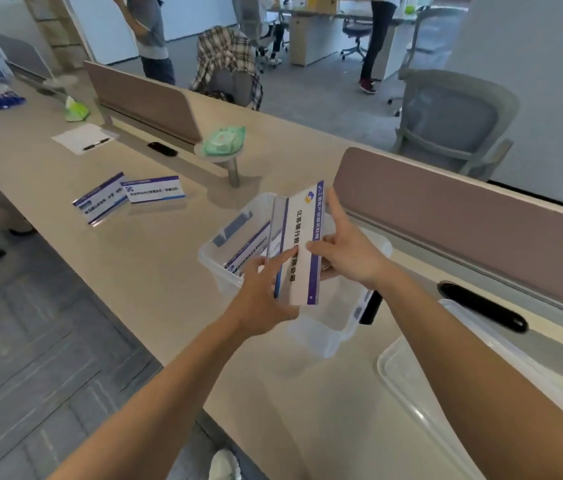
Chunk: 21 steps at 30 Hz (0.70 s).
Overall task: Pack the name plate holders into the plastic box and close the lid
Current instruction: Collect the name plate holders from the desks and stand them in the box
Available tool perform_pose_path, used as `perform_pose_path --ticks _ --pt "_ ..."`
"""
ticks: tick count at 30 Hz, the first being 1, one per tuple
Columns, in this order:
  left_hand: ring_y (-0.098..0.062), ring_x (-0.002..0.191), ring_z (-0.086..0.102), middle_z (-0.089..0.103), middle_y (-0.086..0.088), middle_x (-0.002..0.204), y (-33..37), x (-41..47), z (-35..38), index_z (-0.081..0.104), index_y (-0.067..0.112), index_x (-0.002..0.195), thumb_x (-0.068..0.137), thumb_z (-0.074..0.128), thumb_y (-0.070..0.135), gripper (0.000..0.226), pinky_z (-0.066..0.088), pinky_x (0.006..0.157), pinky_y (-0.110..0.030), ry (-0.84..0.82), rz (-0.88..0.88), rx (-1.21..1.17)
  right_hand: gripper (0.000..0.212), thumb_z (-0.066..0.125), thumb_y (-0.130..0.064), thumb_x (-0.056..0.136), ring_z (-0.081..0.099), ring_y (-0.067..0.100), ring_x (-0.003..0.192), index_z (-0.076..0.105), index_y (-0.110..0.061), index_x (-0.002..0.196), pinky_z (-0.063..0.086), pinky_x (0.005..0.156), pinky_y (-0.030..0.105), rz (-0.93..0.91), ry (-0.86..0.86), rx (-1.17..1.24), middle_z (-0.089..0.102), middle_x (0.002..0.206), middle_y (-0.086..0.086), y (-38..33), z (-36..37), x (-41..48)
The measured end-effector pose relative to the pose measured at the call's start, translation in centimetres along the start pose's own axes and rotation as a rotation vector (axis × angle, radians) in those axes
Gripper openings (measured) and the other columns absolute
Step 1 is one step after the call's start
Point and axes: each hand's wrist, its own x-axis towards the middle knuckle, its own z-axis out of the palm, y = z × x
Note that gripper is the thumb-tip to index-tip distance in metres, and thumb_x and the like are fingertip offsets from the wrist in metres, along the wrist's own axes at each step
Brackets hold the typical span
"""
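Note:
A clear plastic box (pixel 333 336) stands open on the beige desk in the middle of the view. Over it I hold a white and purple name plate holder (pixel 302 237) on end, with both hands on it. My left hand (pixel 262 292) grips its near left edge and my right hand (pixel 349 251) holds its right side, index finger pointing up. Another holder (pixel 249 245) lies inside the box against the left wall. Two more holders (pixel 102 200) (pixel 153 190) lie on the desk to the far left. The clear lid (pixel 446 386) rests on the desk at the right.
Brown desk dividers (pixel 463 216) run along the back edge. A green tissue pack on a metal post (pixel 224 142), a paper with a pen (pixel 83 138) and black cable slots (pixel 484 306) sit on the desk. People and chairs are beyond the desk.

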Motion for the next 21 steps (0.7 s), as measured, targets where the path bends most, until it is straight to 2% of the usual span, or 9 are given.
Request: perform_pose_path --ticks 1,3,5,7,8,12,14,17,21 --pt "-0.019 0.126 0.042 0.023 0.001 0.14 0.4 0.0 0.0 0.029 0.042 0.147 0.073 0.084 0.016 0.096 0.051 0.101 -0.037 0.011 -0.002 -0.005 0.1 0.057 -0.009 0.099 0.076 0.018 0.088 -0.018 -0.055 0.147 0.062 0.064 0.037 -0.008 -0.013 -0.036 0.069 0.122 0.004 -0.1 -0.2 -0.5" --pt "-0.016 0.126 0.037 0.022 0.0 0.14 -5.3 6.5 -5.9 0.031 0.036 0.147 0.078 0.081 0.013 0.088 0.047 0.103 -0.031 -0.098 0.053 -0.087 0.1 0.057 -0.01 0.099 0.075 0.013 0.09 -0.02 -0.054 0.147 0.06 0.06 0.032 0.029 0.171 -0.098 0.063 0.128 -0.002 -1.5 4.4 8.2" --pt "-0.018 0.127 0.04 0.021 0.001 0.137 -4.6 6.8 -5.0 0.033 0.035 0.146 0.079 0.08 0.013 0.084 0.047 0.101 -0.027 -0.111 0.091 -0.062 0.092 0.057 -0.013 0.099 0.075 0.014 0.092 -0.009 -0.049 0.152 0.061 0.064 0.033 0.069 0.225 -0.147 0.064 0.126 -0.006 -2.1 3.8 7.6" --pt "-0.018 0.124 0.044 0.02 0.001 0.137 -4.6 7.5 -5.0 0.031 0.037 0.145 0.079 0.081 0.017 0.085 0.045 0.096 -0.019 -0.134 0.117 -0.08 0.078 0.056 -0.016 0.098 0.073 0.017 0.095 0.009 -0.038 0.156 0.062 0.076 0.04 0.104 0.283 -0.269 0.066 0.128 -0.003 -1.1 3.4 8.5" --pt "-0.017 0.123 0.044 0.02 0.001 0.137 -5.6 8.5 -5.6 0.029 0.037 0.146 0.078 0.082 0.02 0.087 0.044 0.096 -0.019 -0.162 0.118 -0.073 0.072 0.055 -0.015 0.098 0.073 0.016 0.093 0.016 -0.034 0.156 0.062 0.077 0.039 0.136 0.311 -0.292 0.067 0.127 -0.002 -1.1 4.1 9.4" --pt "-0.01 0.123 0.04 0.03 0.005 0.138 -7.8 11.7 -7.1 0.026 0.038 0.147 0.071 0.087 0.036 0.097 0.041 0.102 -0.028 -0.299 0.177 -0.046 0.062 0.056 -0.015 0.099 0.068 0.007 0.078 0.027 -0.027 0.153 0.058 0.057 0.019 0.242 0.425 -0.267 0.067 0.126 0.002 -0.4 4.2 11.0" --pt "-0.007 0.125 0.039 0.037 0.011 0.139 -8.5 12.7 -7.3 0.028 0.039 0.143 0.068 0.088 0.04 0.096 0.041 0.106 -0.033 -0.39 0.19 -0.065 0.062 0.058 -0.018 0.099 0.068 0.012 0.084 0.028 -0.028 0.152 0.059 0.061 0.025 0.285 0.471 -0.288 0.065 0.128 0.002 0.5 3.7 11.0" --pt "-0.008 0.135 0.033 0.035 0.014 0.146 -10.1 14.7 -8.0 0.029 0.041 0.144 0.061 0.086 0.056 0.102 0.037 0.113 -0.04 -0.439 0.157 0.017 0.061 0.058 -0.022 0.098 0.069 0.018 0.094 0.029 -0.03 0.151 0.061 0.075 0.038 0.308 0.52 -0.33 0.064 0.132 0.002 2.9 2.4 11.2" --pt "-0.012 0.134 0.032 0.038 0.005 0.144 -10.7 17.3 -8.7 0.032 0.031 0.149 0.064 0.088 0.052 0.103 0.032 0.114 -0.04 -0.404 0.126 0.133 0.063 0.056 -0.023 0.097 0.068 0.021 0.099 0.028 -0.028 0.153 0.059 0.087 0.044 0.333 0.536 -0.344 0.065 0.13 0.003 5.8 1.5 12.5"
